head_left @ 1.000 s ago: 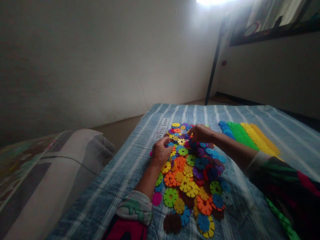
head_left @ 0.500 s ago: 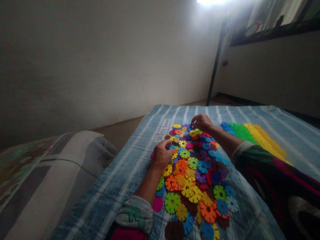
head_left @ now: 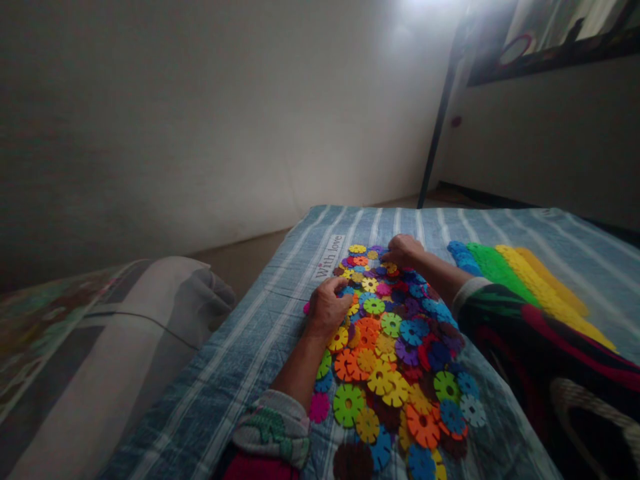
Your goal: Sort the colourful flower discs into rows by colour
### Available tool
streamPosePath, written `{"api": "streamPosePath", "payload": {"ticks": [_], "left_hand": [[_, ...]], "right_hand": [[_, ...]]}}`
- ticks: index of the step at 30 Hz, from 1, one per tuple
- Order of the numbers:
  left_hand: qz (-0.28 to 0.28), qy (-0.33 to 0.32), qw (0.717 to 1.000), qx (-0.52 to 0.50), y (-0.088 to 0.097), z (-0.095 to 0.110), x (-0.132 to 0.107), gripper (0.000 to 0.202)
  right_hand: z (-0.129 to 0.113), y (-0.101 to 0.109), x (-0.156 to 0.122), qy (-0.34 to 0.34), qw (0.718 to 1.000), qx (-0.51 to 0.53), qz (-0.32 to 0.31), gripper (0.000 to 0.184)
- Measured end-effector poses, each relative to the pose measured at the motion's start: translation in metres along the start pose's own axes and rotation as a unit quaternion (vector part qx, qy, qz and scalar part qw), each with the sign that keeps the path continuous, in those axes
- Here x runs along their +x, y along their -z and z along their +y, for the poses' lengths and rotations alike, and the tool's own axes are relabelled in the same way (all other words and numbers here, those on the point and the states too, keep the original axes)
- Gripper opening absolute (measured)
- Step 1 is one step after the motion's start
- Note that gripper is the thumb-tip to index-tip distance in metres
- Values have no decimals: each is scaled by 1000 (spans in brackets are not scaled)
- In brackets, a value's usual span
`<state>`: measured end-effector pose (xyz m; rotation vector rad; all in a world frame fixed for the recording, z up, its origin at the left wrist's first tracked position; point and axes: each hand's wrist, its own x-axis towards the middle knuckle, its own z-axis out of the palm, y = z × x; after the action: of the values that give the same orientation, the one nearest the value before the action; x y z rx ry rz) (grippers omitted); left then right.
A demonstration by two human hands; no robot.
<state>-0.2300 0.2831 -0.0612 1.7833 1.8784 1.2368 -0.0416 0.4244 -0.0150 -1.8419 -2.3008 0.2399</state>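
Note:
A loose pile of notched plastic flower discs (head_left: pixel 380 377) in many colours lies on the striped blue cloth. My left hand (head_left: pixel 329 307) rests at the pile's left edge, its fingers loosely bent and thumb and forefinger apart, with no disc visible in them. Over the far end of the pile, my right hand (head_left: pixel 405 251) points downward with its fingertips drawn together among the discs. Whatever is between those fingertips is hidden. Near the left hand are a green disc (head_left: pixel 373 306) and a yellow disc (head_left: pixel 339 339).
To the right, discs lie in colour-sorted rows: blue (head_left: pixel 463 257), green (head_left: pixel 500 270), yellow (head_left: pixel 545 283) and a darker yellow (head_left: pixel 555 280). A rolled grey-and-white bundle (head_left: pixel 150 333) is at the left. A dark pole (head_left: pixel 440 127) stands beyond the cloth's far edge.
My right hand has dipped slightly toward the pile; the dark disc seen at its fingertips before is no longer distinguishable. The left hand stays in place on the pile. The view has shifted slightly.

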Motion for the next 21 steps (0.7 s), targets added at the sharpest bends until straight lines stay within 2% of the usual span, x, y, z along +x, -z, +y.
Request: {"api": "streamPosePath", "payload": {"ticks": [6, 11, 17, 21], "left_hand": [[-2, -5, 1000, 11, 1, 1, 0, 27], [-4, -1, 1000, 7, 0, 0, 1, 27], [-1, -2, 1000, 6, 1, -1, 2, 26], [-2, -5, 1000, -4, 3, 1, 4, 28]], "right_hand": [[-4, -4, -3, 6, 1000, 13, 5, 24], [-3, 2, -2, 13, 996, 88, 32, 11], [5, 31, -14, 39, 971, 231, 44, 20], [24, 57, -30, 51, 952, 299, 25, 18]]}}
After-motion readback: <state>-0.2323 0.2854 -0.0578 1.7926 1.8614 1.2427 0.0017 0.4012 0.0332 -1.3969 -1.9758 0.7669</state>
